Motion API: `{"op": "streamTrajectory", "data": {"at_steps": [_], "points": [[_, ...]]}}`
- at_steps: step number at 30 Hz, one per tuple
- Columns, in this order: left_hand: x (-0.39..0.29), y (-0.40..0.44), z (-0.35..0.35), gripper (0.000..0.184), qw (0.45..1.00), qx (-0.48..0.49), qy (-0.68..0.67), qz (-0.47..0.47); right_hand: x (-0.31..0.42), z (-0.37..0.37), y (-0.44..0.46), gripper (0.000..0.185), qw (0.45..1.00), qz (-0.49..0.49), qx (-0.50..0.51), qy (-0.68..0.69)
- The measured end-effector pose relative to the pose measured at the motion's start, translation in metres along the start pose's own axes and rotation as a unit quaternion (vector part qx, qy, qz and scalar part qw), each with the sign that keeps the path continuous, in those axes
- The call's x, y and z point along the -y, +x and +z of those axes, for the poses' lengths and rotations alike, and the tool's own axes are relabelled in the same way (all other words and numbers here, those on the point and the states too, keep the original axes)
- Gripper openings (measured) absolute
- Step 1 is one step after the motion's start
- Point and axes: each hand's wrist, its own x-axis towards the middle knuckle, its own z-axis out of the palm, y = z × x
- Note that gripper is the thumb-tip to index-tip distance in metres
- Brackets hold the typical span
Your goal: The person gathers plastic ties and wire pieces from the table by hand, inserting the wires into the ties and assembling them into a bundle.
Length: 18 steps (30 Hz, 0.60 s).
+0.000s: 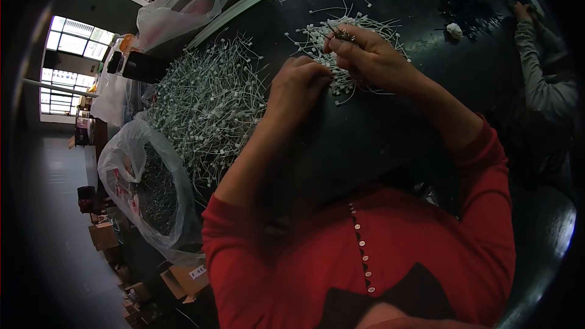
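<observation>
My right hand (375, 58) is closed, pinching a small brownish bunch of thin pieces (343, 35) between thumb and fingers. It hovers over a pile of thin white stems with small block-like heads (317, 30). Close by on the left, my left hand (295, 85) is closed with the fingertips together at the pile's near edge. Whatever it may hold is hidden. A larger heap of similar pale stems (207, 103) spreads over the dark table (365, 140) beside my left forearm.
An open clear plastic bag (170, 164) holding dark thin pieces is at the left. Long pale rods (237, 9) and another plastic bag (183, 12) lie at the back. Toward the right are a white flower-like piece (454, 31), dark tinsel-like material (469, 12) and another person's grey sleeve (539, 67).
</observation>
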Motion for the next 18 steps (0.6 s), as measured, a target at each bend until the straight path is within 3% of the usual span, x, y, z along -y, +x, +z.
{"op": "streamTrajectory", "data": {"at_steps": [4, 10, 13, 15, 16, 18], "points": [[-0.004, 0.001, -0.003, 0.01, 1.0, -0.019, 0.001, -0.013, -0.004, 0.004, -0.002, 0.017, 0.999, -0.004, -0.007, -0.042], [-0.01, 0.0, -0.013, 0.012, 0.999, 0.03, 0.011, -0.007, -0.002, 0.003, -0.004, 0.012, 0.996, -0.025, 0.02, -0.088], [-0.015, -0.008, -0.021, 0.012, 0.994, 0.019, -0.071, -0.082, 0.0, 0.006, -0.007, 0.011, 0.996, -0.018, 0.037, -0.079], [-0.017, -0.016, -0.029, 0.015, 0.959, -0.01, -0.2, -0.2, -0.002, 0.008, -0.006, 0.011, 0.996, -0.018, 0.044, -0.08], [-0.017, -0.019, -0.031, 0.015, 0.959, -0.011, -0.2, -0.202, -0.005, 0.008, -0.006, 0.013, 0.993, -0.016, 0.038, -0.113], [-0.017, -0.025, -0.036, 0.017, 0.858, -0.025, -0.435, -0.273, -0.009, 0.009, -0.006, 0.016, 0.988, -0.015, 0.034, -0.146]]}}
